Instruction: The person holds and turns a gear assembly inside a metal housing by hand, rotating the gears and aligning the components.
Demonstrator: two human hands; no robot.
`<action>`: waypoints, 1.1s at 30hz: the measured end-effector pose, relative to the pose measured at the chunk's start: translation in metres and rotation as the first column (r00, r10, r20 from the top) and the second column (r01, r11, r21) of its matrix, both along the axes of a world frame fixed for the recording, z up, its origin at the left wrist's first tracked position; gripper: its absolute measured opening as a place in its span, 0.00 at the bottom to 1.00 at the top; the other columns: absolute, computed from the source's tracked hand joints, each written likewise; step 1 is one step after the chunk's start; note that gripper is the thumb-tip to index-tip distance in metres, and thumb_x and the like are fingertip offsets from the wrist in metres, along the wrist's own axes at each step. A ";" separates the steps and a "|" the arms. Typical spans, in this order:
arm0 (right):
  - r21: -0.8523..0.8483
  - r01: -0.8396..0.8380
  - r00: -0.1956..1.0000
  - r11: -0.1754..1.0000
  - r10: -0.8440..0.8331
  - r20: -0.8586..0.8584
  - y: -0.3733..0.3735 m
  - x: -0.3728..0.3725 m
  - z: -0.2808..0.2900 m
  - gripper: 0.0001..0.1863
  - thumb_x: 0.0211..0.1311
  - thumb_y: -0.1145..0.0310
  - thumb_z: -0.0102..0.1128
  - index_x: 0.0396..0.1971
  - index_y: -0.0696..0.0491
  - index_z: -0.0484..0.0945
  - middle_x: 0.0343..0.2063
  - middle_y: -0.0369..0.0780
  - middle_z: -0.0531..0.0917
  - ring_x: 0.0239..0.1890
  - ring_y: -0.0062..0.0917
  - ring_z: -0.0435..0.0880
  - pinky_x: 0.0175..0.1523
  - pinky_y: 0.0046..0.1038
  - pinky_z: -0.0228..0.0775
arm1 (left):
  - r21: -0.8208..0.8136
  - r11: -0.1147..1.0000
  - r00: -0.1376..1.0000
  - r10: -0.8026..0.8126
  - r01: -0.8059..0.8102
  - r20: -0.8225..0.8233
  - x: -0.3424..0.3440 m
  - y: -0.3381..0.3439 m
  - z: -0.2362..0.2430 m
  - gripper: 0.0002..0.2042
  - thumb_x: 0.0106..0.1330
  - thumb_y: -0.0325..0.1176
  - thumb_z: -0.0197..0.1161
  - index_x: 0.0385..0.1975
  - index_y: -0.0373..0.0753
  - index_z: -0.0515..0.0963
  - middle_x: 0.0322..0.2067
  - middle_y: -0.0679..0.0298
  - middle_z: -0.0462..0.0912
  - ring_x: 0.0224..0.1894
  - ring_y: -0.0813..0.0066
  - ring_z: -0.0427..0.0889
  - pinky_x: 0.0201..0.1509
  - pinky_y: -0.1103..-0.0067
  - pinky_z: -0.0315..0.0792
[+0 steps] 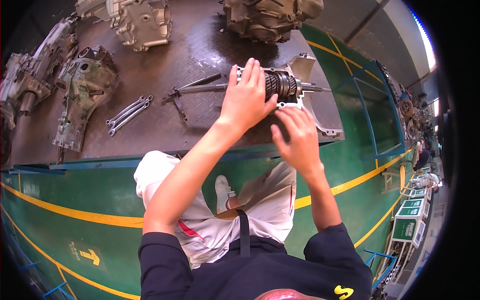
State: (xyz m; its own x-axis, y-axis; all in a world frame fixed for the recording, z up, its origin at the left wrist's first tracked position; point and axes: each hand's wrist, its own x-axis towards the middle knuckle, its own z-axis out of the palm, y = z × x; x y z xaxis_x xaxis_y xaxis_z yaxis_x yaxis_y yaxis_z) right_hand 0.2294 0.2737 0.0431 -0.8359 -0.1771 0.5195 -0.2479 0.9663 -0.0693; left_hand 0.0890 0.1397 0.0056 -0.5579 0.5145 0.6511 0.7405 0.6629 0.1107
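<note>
An opened gearbox housing [307, 67] lies at the right end of the metal workbench, with a gear shaft [283, 85] seated in it. The shaft's splined end [202, 88] reaches out to the left, and a thin end sticks out on the right. My left hand [247, 97] lies over the left part of the housing, fingers stretched forward, hiding the gears beneath. At the housing's near edge is my right hand [298, 135], its fingers extended and thumb apart. Whether that hand touches the rim I cannot tell. Neither hand appears to grip anything.
Several wrenches [129, 115] lie left on the workbench [165, 127]. A dark forked part [176, 102] rests near the splined end. Other gearbox castings [85, 82] stand at the left, and another [270, 20] at the back. A blue frame [367, 112] stands on the green floor at right.
</note>
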 end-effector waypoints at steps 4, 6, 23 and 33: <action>-0.075 -0.019 0.993 0.997 0.010 -0.115 0.023 -0.053 0.027 0.14 0.64 0.63 0.67 0.40 0.60 0.84 0.48 0.48 0.86 0.56 0.44 0.81 0.63 0.43 0.71 | -0.160 0.987 0.999 -0.018 0.012 -0.038 0.052 -0.004 0.016 0.28 0.66 0.47 0.60 0.50 0.22 0.83 0.58 0.45 0.82 0.71 0.54 0.71 0.78 0.55 0.55; -0.113 -0.073 0.986 0.991 0.055 -0.159 0.029 -0.097 0.036 0.15 0.66 0.62 0.66 0.39 0.60 0.84 0.47 0.49 0.86 0.55 0.45 0.82 0.61 0.43 0.73 | -0.167 0.986 0.994 0.006 -0.024 -0.109 0.065 -0.005 0.004 0.22 0.66 0.44 0.61 0.38 0.25 0.87 0.47 0.45 0.87 0.64 0.53 0.78 0.75 0.56 0.61; 0.010 0.066 0.998 0.998 -0.066 -0.014 0.005 -0.040 0.001 0.26 0.73 0.57 0.59 0.62 0.61 0.76 0.60 0.49 0.81 0.67 0.42 0.77 0.75 0.50 0.58 | -0.011 0.996 0.988 -0.081 0.083 0.132 -0.010 -0.046 0.015 0.32 0.64 0.44 0.67 0.67 0.33 0.72 0.68 0.48 0.71 0.75 0.49 0.63 0.76 0.58 0.59; 0.062 0.107 0.992 0.992 -0.111 0.064 0.029 -0.031 0.008 0.28 0.69 0.60 0.63 0.64 0.58 0.75 0.68 0.49 0.74 0.72 0.46 0.69 0.76 0.47 0.57 | -0.047 0.974 0.915 -0.192 0.222 0.356 -0.038 -0.040 0.018 0.38 0.65 0.57 0.69 0.65 0.33 0.71 0.64 0.49 0.76 0.74 0.49 0.65 0.76 0.56 0.59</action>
State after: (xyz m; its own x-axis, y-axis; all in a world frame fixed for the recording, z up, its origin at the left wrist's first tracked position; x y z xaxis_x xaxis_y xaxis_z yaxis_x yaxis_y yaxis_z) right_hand 0.1989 0.3026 0.0512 -0.8847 -0.1115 0.4526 -0.1377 0.9901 -0.0253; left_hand 0.0506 0.1001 0.0234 -0.6159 0.6875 0.3848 0.7872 0.5173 0.3358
